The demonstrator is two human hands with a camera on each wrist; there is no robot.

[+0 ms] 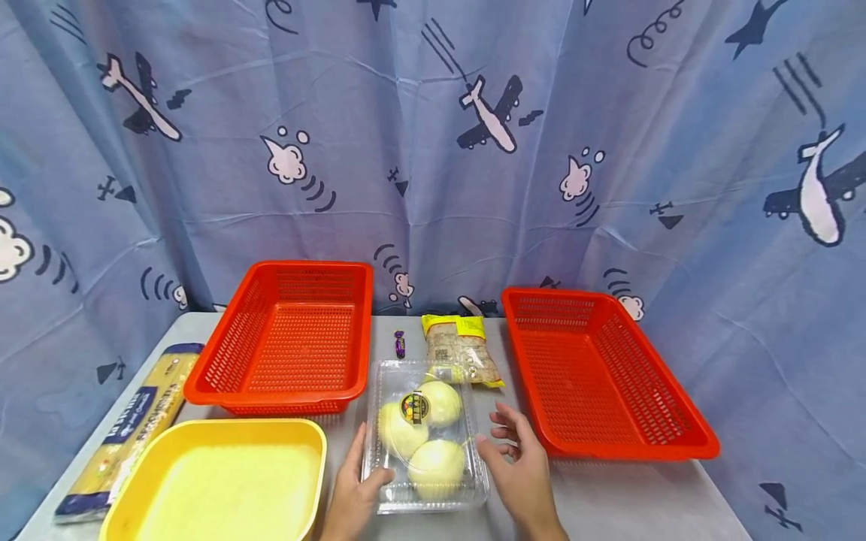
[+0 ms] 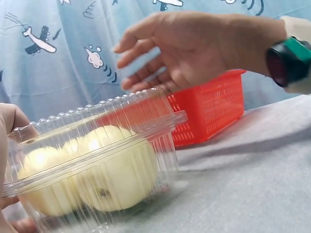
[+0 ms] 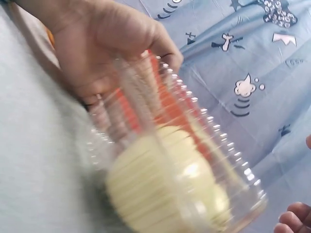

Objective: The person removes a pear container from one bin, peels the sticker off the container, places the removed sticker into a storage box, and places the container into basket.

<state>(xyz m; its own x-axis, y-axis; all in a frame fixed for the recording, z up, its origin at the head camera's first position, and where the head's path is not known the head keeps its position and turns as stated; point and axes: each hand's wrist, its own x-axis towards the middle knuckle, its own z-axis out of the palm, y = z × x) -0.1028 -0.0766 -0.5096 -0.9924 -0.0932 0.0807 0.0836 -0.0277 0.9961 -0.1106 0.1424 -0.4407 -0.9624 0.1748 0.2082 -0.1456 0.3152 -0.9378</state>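
A clear plastic clamshell box (image 1: 392,379) with a round label holds several pale yellow round fruits (image 1: 436,462). My left hand (image 1: 352,492) grips the box's near left side, thumb over the edge. In the right wrist view, that left hand (image 3: 109,43) is seen at one end of the box, its fingers partly behind the clear wall. To the right of the box is my right hand (image 1: 517,469), fingers loosely bent and holding nothing. The left wrist view shows the right hand (image 2: 180,53) raised above the box (image 2: 172,145), apart from it.
Red baskets stand at left (image 1: 304,342) and right (image 1: 575,383). A yellow tub (image 1: 230,481) is at front left, beside a long pasta packet (image 1: 138,421). Behind the box lie a yellow-topped bag (image 1: 460,342) and a purple-wrapped candy (image 1: 400,344). A patterned curtain (image 1: 406,150) hangs behind.
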